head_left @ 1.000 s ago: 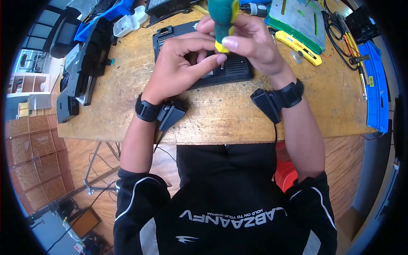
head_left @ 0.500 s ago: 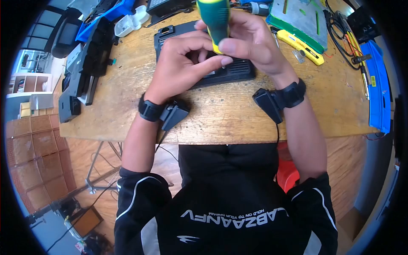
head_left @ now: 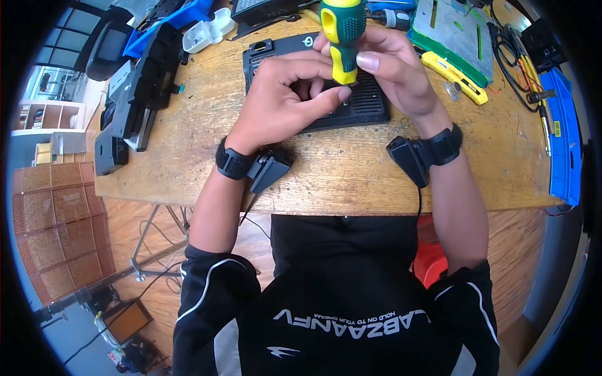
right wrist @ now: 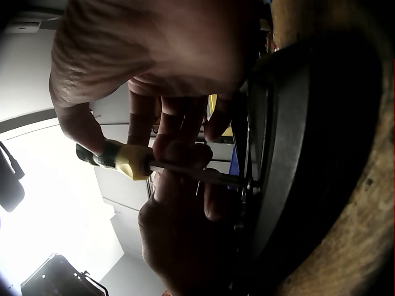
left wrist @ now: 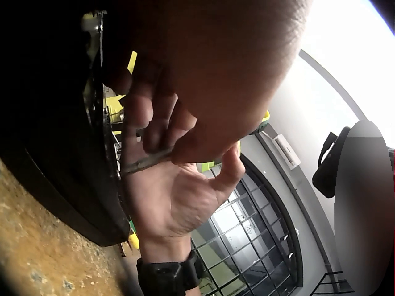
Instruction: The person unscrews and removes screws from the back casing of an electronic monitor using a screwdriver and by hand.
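Observation:
A screwdriver with a green and yellow handle stands nearly upright over a flat black plastic casing. My right hand holds its handle between thumb and fingers. Lower down, my left hand pinches the metal shaft with thumb and fingertips. In the right wrist view the shaft runs down to the casing's surface, its tip at a small recess there. Slots line the right part of the casing, and both hands cover much of its middle.
A yellow utility knife lies right of the casing, beside a green-edged box. Blue trays edge the table's right end. Black plastic parts and a white container are at the left. The wooden table fronts my body.
The screwdriver handle has turned, so more of its yellow side faces up, and its lean has shifted. Both hands keep their hold; the whole head view has slid a little to the right.

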### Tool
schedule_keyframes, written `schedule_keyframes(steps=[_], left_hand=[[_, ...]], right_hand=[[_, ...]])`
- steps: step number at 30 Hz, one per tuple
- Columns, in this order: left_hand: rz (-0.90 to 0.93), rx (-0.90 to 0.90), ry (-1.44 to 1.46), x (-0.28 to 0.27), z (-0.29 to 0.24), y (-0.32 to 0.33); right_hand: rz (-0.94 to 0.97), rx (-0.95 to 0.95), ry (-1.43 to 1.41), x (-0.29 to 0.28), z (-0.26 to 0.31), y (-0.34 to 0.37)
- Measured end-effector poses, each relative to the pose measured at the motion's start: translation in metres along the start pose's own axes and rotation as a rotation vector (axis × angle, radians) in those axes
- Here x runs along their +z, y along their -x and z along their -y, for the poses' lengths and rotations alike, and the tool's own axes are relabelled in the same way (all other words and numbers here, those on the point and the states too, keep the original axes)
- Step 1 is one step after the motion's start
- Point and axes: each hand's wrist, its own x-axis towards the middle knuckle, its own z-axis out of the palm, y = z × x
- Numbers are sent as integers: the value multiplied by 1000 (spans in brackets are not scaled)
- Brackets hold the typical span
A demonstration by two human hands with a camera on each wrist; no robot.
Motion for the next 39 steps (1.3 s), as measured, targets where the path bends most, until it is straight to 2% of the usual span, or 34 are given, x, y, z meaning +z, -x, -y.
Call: schedule_keyframes(steps=[3,5,10,13,14,16,17,22,24,25,27,30,31,36,38,39], left_hand=[[-40,-21,-34,3,1,0],[-48,-47,-22,4,5,1],[-73,-96,-83,2,-2,1],[-11,-42,-103,-2,-2,0],[-7,41,-163,-2,0,-2],[1,209,-274,-1,3,-6],[16,155,-266,1,0,-3],[37,181,-332,0,4,-3],[60,170,-327,-1,3,-2],[98,136,-332,-2,2,-1],[134,103,-336,-2,1,-2],[127,131,-351,-2,0,-3],[127,132,-379,-2,-1,-3],[116,91,-409,-1,-1,-5],[34,201,-309,-2,3,-6],[31,202,-309,-4,2,-5]], right_hand=[[0,-38,27,3,0,-1],[1,-154,164,5,-1,-2],[-58,-148,141,6,-5,-2],[-27,-35,75,3,-1,-1],[-27,-37,75,0,-1,0],[37,82,107,-8,2,1],[31,61,162,-6,0,2],[-8,-91,247,4,-7,-1],[-74,58,43,4,-2,-2],[-74,59,44,4,-1,-3],[-250,-110,-16,3,-1,-8],[-315,-13,-176,-24,-7,-3],[-474,-43,-323,-7,-4,-9],[-551,-13,-396,-10,-4,-10],[-555,-4,-424,-17,-7,-9],[-598,23,-316,-29,-15,-6]])
